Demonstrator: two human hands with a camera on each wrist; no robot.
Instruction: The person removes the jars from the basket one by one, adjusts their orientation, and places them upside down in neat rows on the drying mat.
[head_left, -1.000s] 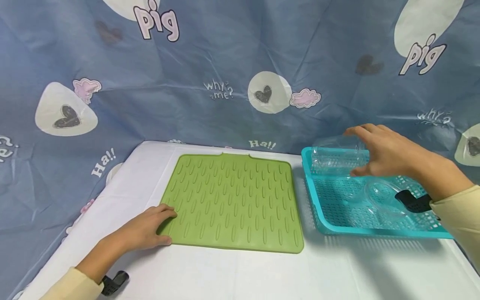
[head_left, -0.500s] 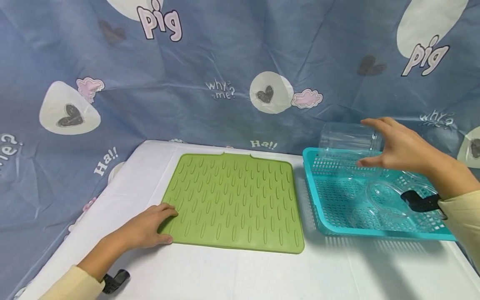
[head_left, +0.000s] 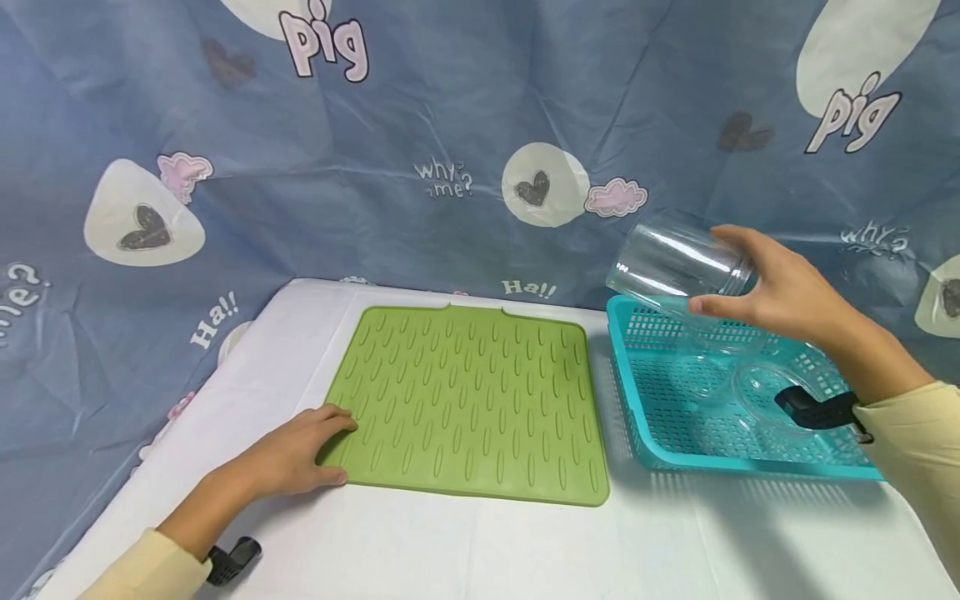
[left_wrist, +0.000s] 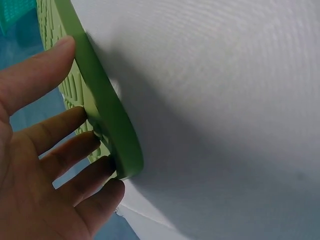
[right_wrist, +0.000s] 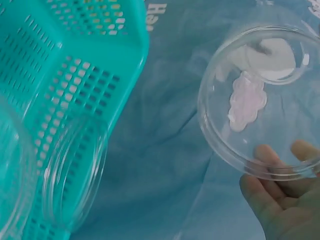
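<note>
My right hand point(head_left: 787, 292) grips a clear jar point(head_left: 678, 262) by its rim end, with the base pointing up and to the left. The jar is tilted and held above the back left part of the turquoise basket point(head_left: 750, 463). In the right wrist view the jar's round mouth point(right_wrist: 212, 135) faces the camera, the fingers curled at its lower side. My left hand point(head_left: 300, 454) rests at the near left corner of a green ribbed mat point(head_left: 465, 400). Seen from the left wrist, its loosely bent fingertips touch the mat and the thumb point(left_wrist: 60, 55) lies at its edge.
More clear containers point(head_left: 776, 392) lie inside the basket, their outlines hard to separate. The basket stands right of the mat on a white cloth point(head_left: 525, 550). Behind the table hangs a blue printed curtain point(head_left: 420, 108).
The jar has risen out of the basket in my right hand, swung left and tipped so its base points up-left. My left hand stays at the mat's corner.
</note>
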